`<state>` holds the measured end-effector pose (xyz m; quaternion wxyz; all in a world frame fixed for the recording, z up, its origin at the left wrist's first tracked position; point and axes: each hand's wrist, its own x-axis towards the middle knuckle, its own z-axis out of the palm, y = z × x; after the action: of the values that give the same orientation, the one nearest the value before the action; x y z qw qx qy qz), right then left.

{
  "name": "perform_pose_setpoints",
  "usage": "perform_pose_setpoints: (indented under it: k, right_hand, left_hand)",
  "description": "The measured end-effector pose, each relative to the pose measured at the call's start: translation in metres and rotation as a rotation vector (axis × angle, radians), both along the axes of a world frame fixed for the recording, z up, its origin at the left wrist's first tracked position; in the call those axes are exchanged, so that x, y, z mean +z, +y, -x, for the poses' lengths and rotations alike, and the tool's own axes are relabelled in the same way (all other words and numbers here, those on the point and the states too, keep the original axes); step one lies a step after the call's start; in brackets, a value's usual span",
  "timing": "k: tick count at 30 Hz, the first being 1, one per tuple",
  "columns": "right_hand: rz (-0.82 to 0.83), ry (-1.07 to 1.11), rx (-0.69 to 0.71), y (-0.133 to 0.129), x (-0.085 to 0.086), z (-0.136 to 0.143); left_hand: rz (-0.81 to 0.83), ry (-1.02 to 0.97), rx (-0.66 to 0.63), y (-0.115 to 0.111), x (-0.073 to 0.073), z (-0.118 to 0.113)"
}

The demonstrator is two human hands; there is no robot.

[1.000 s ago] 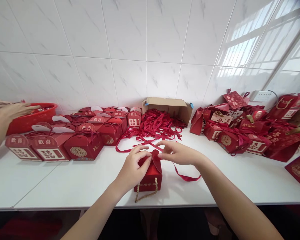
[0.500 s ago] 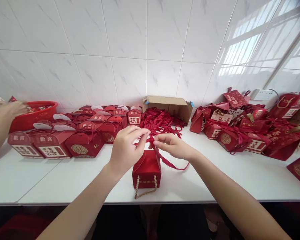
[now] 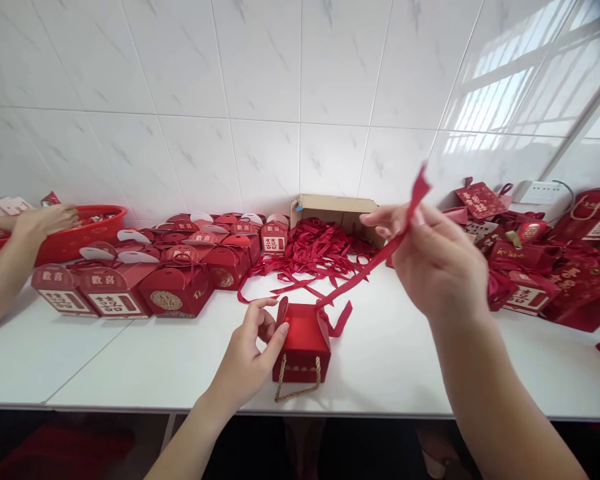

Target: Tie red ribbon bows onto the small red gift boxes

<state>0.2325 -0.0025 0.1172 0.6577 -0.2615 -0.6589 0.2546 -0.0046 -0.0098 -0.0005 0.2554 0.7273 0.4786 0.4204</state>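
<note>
A small red gift box with a twisted gold rope handle stands near the table's front edge. My left hand grips the box's left side, thumb on its top edge and fingers around the upright flap. High to the right, my right hand pinches a red ribbon between thumb and fingers. The ribbon stretches taut from there down to the box's right side, where a shorter end sticks out. How it passes through the box is hidden.
Behind the box, a pile of red ribbons spills from a cardboard box. Several red gift boxes stand left, more right, beside a power strip. At far left, another person's hand reaches into a red basin.
My right hand has moved up and right, drawing the ribbon out long. My left hand has let go of the ribbon and come down onto the box's left side.
</note>
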Motion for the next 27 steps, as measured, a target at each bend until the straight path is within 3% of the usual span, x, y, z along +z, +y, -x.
perform_pose_setpoints:
  k: [5,8,10,15,27]
  right_hand:
    - [0.200,-0.539,0.174,0.018,-0.036,0.033]
    - [0.258,-0.866,0.178,0.028,-0.058,0.050]
    - [0.295,-0.967,0.169,0.031,-0.067,0.055]
    - [0.392,-1.008,0.175,0.032,-0.068,0.054]
    - [0.363,-1.054,0.256,0.035,-0.071,0.056]
  left_hand:
    - [0.083,-0.225,-0.037,-0.002,-0.005,-0.002]
    - [0.122,-0.288,-0.055,-0.003,-0.007,-0.002]
    - [0.141,-0.305,-0.057,-0.003,-0.009,-0.001]
    - [0.175,-0.355,-0.050,-0.001,-0.011,0.000]
    - [0.131,-0.232,-0.038,-0.007,-0.006,0.000]
